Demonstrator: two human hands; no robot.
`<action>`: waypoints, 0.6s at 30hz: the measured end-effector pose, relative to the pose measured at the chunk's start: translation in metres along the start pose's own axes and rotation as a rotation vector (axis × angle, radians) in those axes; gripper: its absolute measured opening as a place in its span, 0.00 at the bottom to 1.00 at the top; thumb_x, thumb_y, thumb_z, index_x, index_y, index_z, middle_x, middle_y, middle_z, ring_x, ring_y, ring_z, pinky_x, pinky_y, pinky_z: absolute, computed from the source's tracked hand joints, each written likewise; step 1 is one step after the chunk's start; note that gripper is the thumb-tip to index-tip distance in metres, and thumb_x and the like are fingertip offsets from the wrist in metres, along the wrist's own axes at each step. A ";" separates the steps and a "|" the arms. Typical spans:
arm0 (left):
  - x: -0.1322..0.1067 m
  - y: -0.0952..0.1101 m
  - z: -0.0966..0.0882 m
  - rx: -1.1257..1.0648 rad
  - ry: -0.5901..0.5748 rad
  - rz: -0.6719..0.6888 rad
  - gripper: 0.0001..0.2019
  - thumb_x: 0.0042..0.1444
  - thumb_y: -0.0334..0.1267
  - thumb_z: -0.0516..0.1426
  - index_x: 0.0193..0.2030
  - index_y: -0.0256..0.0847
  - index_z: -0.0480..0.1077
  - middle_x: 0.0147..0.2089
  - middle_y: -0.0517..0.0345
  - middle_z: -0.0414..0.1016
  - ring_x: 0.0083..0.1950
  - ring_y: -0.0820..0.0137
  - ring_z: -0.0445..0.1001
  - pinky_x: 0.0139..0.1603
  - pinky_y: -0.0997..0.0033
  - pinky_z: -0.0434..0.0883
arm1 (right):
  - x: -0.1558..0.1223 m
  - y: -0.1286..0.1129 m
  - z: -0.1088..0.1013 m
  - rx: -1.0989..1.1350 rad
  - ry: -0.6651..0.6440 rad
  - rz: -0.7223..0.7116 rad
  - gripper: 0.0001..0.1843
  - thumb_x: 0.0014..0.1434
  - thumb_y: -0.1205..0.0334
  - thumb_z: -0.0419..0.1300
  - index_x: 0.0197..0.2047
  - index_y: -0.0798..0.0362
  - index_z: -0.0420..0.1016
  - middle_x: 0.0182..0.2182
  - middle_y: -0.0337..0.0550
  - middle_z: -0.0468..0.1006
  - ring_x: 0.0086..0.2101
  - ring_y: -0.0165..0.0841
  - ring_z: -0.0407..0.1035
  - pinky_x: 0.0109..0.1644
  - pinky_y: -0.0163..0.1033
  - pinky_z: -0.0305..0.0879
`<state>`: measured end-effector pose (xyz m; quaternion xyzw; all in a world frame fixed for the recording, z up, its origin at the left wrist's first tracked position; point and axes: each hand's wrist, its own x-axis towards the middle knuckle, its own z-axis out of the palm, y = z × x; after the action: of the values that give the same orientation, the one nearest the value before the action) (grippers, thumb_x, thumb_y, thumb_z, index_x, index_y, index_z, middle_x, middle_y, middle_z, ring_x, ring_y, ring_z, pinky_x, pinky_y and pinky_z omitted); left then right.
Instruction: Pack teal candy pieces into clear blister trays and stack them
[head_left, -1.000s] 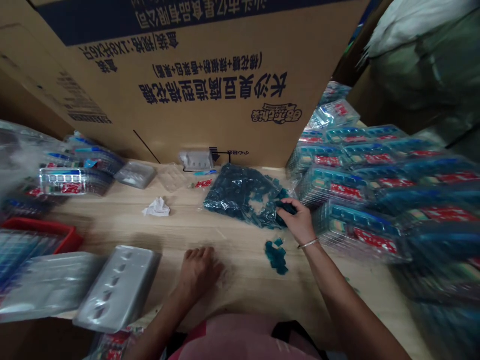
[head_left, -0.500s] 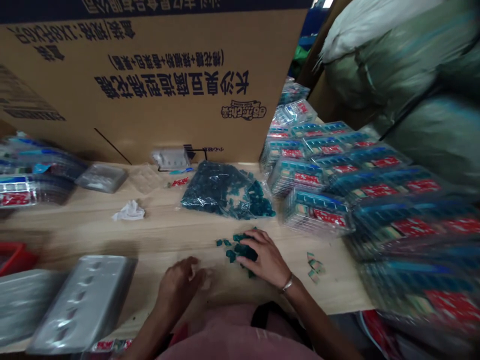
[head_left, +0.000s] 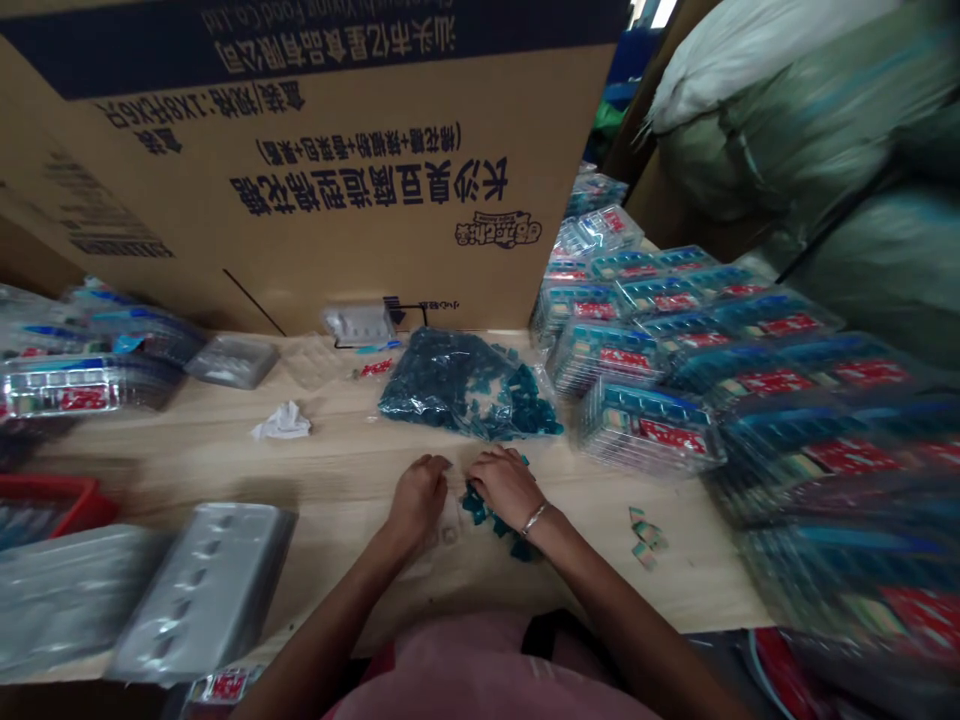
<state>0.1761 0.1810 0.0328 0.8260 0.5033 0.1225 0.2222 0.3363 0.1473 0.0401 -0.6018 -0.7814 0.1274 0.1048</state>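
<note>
Teal plastic pieces (head_left: 478,503) in a small loose heap on the wooden tabletop (head_left: 337,470), partly under the right hand (head_left: 506,485), fingers bent down over them, grip open or closed impossible to tell. Left hand (head_left: 418,497) just beside it, knuckles up, fingers curled onto the tabletop, grip likewise hidden. Beyond both hands, clear bag (head_left: 461,385) of the same pieces; to the right, stacked blister packs (head_left: 645,432); behind, large cardboard box (head_left: 337,200).

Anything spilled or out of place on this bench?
Yes. The bag of teal pieces looks open, with pieces spilling from its right end. A few stray pieces sit alone, to the right of the right hand. A crumpled tissue lies loose.
</note>
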 end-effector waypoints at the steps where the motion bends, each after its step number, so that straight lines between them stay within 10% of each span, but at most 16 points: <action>1: -0.001 -0.004 -0.001 -0.026 0.021 -0.015 0.14 0.48 0.21 0.50 0.37 0.38 0.71 0.33 0.56 0.73 0.33 0.70 0.72 0.37 0.71 0.69 | 0.001 0.002 0.000 -0.009 -0.020 0.008 0.09 0.55 0.71 0.58 0.26 0.52 0.75 0.30 0.43 0.76 0.38 0.39 0.65 0.40 0.42 0.56; 11: -0.030 -0.016 -0.010 -0.199 0.118 -0.051 0.07 0.49 0.27 0.53 0.31 0.39 0.70 0.30 0.57 0.70 0.32 0.70 0.71 0.36 0.70 0.68 | 0.000 0.013 -0.010 0.085 -0.091 -0.164 0.04 0.51 0.71 0.59 0.32 0.53 0.73 0.33 0.43 0.74 0.38 0.36 0.66 0.44 0.42 0.57; 18: -0.029 0.015 -0.007 -1.128 -0.074 -0.154 0.11 0.46 0.42 0.61 0.34 0.37 0.71 0.32 0.56 0.75 0.33 0.71 0.72 0.37 0.72 0.68 | -0.011 0.003 -0.016 0.758 0.051 -0.127 0.04 0.50 0.70 0.57 0.31 0.52 0.67 0.28 0.35 0.69 0.31 0.29 0.65 0.35 0.32 0.60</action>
<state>0.1717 0.1510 0.0469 0.5443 0.4105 0.3265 0.6547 0.3469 0.1385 0.0547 -0.4736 -0.7118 0.3856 0.3470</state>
